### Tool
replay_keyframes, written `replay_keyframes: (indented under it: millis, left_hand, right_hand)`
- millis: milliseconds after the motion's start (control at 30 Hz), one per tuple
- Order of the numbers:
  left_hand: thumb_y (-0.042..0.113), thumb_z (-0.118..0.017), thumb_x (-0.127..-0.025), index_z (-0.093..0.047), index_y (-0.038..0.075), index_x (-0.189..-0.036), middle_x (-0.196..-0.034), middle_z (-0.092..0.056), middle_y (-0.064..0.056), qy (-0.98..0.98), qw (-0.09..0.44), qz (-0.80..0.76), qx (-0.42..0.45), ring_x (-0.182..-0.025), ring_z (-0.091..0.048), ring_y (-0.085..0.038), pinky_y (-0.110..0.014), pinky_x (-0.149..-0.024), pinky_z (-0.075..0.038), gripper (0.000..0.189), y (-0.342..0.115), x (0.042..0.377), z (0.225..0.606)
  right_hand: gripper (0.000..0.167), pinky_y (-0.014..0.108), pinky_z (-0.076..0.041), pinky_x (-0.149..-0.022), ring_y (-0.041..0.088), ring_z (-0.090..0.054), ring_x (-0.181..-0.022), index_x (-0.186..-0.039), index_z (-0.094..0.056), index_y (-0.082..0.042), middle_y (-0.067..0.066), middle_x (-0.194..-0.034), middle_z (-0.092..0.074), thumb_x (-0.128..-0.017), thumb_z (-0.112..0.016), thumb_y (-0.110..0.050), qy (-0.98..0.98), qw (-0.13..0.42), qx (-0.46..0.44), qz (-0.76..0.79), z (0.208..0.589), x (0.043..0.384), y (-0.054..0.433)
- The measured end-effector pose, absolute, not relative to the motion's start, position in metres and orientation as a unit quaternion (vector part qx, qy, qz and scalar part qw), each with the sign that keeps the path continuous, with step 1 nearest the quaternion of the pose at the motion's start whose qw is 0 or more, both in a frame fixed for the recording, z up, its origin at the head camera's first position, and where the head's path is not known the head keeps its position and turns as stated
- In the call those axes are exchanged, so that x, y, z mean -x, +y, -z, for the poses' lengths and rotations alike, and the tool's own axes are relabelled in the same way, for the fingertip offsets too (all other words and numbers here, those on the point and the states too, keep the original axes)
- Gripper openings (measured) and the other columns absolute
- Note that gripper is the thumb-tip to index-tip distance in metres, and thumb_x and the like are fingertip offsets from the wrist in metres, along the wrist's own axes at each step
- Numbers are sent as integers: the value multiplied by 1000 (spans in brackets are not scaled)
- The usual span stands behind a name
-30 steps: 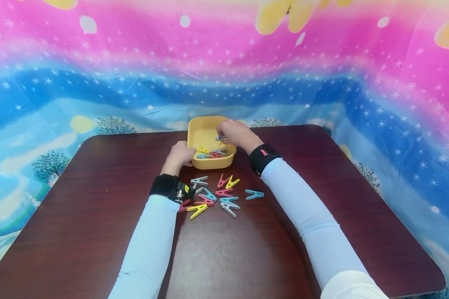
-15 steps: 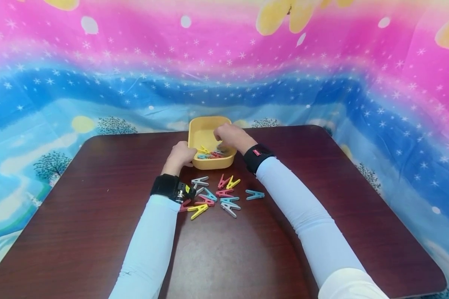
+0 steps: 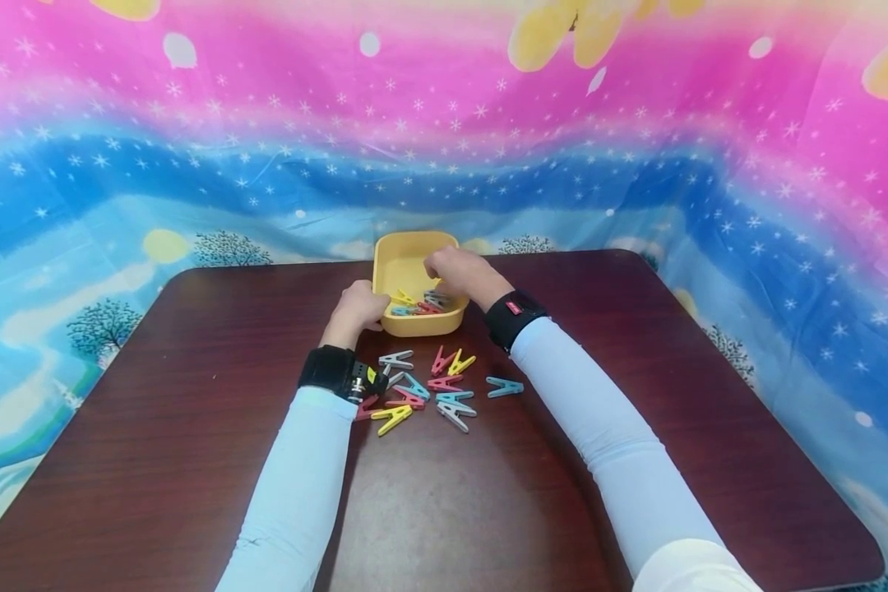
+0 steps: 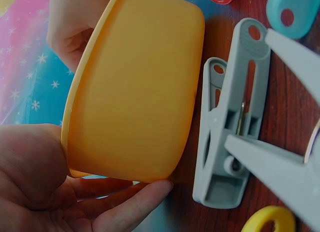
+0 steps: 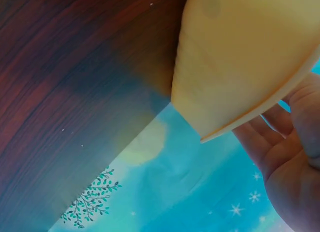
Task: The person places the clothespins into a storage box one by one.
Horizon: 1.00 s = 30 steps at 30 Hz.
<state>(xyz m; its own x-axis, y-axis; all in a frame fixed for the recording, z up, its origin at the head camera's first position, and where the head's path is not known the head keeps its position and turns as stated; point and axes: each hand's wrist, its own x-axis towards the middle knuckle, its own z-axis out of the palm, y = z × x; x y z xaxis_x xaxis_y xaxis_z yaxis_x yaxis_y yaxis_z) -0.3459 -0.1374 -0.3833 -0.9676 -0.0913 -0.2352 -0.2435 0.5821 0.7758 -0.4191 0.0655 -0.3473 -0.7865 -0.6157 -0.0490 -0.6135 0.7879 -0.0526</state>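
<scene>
My left hand (image 3: 358, 307) grips the near left side of a yellow plastic tub (image 3: 418, 326), thumb at the rim and fingers under its wall in the left wrist view. Several clothespins (image 3: 405, 298), yellow, blue, red and grey, lie at the near end inside the tub. My right hand (image 3: 462, 271) reaches over the tub's right rim, with its fingertips down inside beside a grey clothespin (image 3: 434, 297). The tub wall (image 5: 245, 62) hides those fingertips in the right wrist view, so whether they hold anything does not show.
Several loose clothespins lie before the tub, among them a yellow one (image 3: 392, 419), a blue one (image 3: 504, 386) and a grey one (image 4: 227, 117) close to the left wrist. The dark wooden table (image 3: 207, 411) ends just behind the tub, against a patterned cloth backdrop (image 3: 303, 181).
My right hand, which held a grey clothespin above the tub, has lowered into it. A grey clothespin now shows among the others there. The left hand and tub have stayed in place.
</scene>
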Motion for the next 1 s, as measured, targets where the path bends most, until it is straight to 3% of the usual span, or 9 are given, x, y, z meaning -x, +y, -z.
replay_keyframes:
  millis: [467,667,767,1000]
  left_hand:
    - [18,-49,-110,-50,-4,-151,-139,-65,-25,884,84,-450,98,-120,-74,-39,-46,-97,-68,47,-136,346,384]
    - [17,-49,-109,-49,-4,-152,-140,-65,-25,883,83,-451,97,-119,-74,-39,-46,-96,-68,49,-135,346,383]
    - [17,-50,-108,-49,-4,-152,-139,-65,-24,882,83,-452,99,-119,-74,-39,-46,-97,-68,49,-135,346,383]
    - [17,-49,-109,-49,-4,-152,-139,-65,-25,882,88,-453,101,-121,-73,-38,-46,-99,-67,48,-135,345,383]
  right_hand:
    - [43,44,-61,-102,28,-70,-117,-137,-70,-7,14,-138,-73,-102,-77,-30,949,25,310,58,323,395,88]
    - [42,48,-58,-110,31,-67,-126,-137,-71,-6,14,-143,-69,-100,-77,-26,945,16,313,90,305,366,118]
    - [41,50,-56,-114,32,-66,-131,-136,-71,-7,14,-141,-70,-99,-78,-23,944,27,314,94,301,347,131]
    - [48,51,-60,-110,32,-68,-126,-141,-69,-8,16,-140,-71,-98,-81,-25,950,91,289,73,308,304,147]
